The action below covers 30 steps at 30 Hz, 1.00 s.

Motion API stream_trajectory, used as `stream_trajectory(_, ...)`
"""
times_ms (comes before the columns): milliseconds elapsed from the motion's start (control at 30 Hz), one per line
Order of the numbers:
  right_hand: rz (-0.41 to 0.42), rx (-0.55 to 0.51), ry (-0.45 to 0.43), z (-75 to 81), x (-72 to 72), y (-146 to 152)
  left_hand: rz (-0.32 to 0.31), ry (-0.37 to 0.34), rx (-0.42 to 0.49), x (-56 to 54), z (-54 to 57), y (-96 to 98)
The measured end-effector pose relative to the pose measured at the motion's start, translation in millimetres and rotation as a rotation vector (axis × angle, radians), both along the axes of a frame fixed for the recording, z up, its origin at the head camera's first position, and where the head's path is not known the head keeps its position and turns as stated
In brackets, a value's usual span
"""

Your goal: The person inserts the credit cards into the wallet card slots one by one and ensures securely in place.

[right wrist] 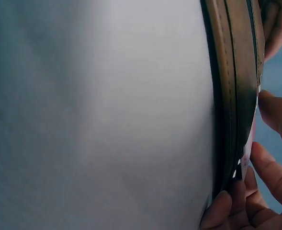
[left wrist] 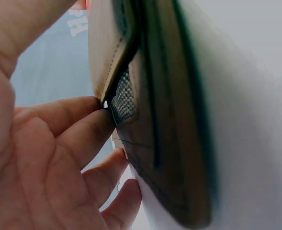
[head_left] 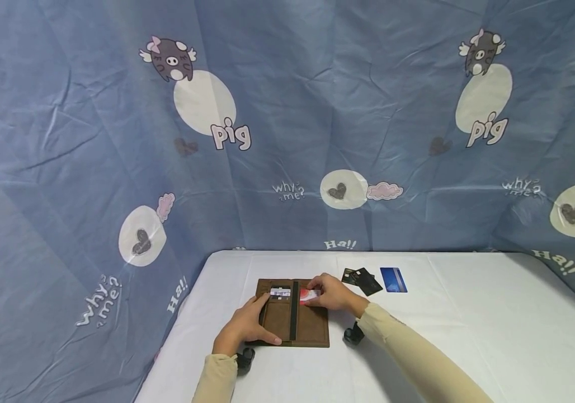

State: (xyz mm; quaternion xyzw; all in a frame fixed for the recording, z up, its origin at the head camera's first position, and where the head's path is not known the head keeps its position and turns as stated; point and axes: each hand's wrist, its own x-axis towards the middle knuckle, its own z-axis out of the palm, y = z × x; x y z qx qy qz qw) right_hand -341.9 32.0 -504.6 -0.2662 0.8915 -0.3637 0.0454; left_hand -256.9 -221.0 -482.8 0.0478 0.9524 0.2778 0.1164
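Note:
A brown wallet (head_left: 312, 327) lies opened flat on the white table, a dark strip running down its middle. My left hand (head_left: 248, 323) rests on its left half, thumb spread along the near edge; in the left wrist view the fingertips (left wrist: 107, 115) touch the wallet's side. Cards (head_left: 280, 292) show in the left half's upper pocket, beside the index finger. With thumb and fingers, my right hand (head_left: 331, 292) pinches a red and white card (head_left: 309, 295) at the right half's upper part. The right wrist view shows the card's thin pink edge (right wrist: 248, 148) between the fingers and the wallet.
To the right of the wallet, black cards (head_left: 366, 281) overlap on the table (head_left: 458, 336), and a blue card (head_left: 393, 280) lies beyond them. Dark wrist devices (head_left: 353, 334) show under both wrists. A blue patterned cloth (head_left: 287, 112) hangs behind the table.

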Motion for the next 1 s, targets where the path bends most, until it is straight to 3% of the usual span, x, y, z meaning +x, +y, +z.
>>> stream_trajectory(167, 0.046, 0.012, 0.005, 3.0, 4.4, 0.6, -0.001, 0.0, 0.004, 1.0, 0.6, 0.1)
stream_trajectory(767, 0.024, 0.038, 0.054, 3.9, 13.3, -4.6, 0.002, -0.003, 0.015, 0.6, 2.4, -1.1)
stream_trajectory(1000, 0.064, 0.027, 0.013, 4.0, 13.3, -5.7, 0.006, -0.002, 0.019, 2.0, 1.8, -1.1)
